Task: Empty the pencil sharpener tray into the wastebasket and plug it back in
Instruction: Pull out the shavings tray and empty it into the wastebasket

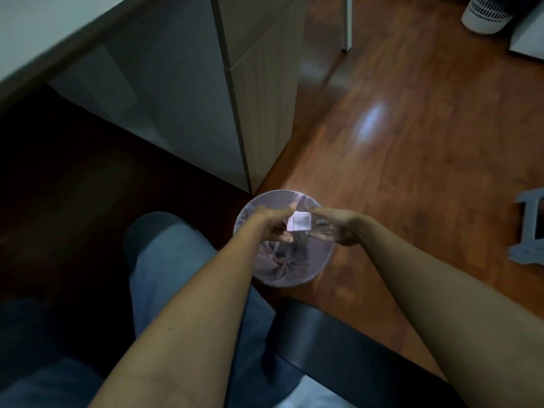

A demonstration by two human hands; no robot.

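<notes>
A small pale pink, boxy pencil sharpener (299, 221) is held over the mouth of a round wastebasket (282, 278) lined with a translucent purple bag. My left hand (272, 223) grips the sharpener from the left side. My right hand (335, 228) meets it from the right, fingers stretched toward it; whether they pinch the tray or only touch the body is too blurred to tell. The wastebasket stands on the wooden floor just right of my knee, and the bag's inside looks dark.
A white desk cabinet (241, 92) stands behind the wastebasket, its corner close to the rim. The black chair armrest (338, 346) lies under my right forearm. A white perforated basket (485, 16) sits far right, and a grey plastic frame (530, 231) lies on the floor at right.
</notes>
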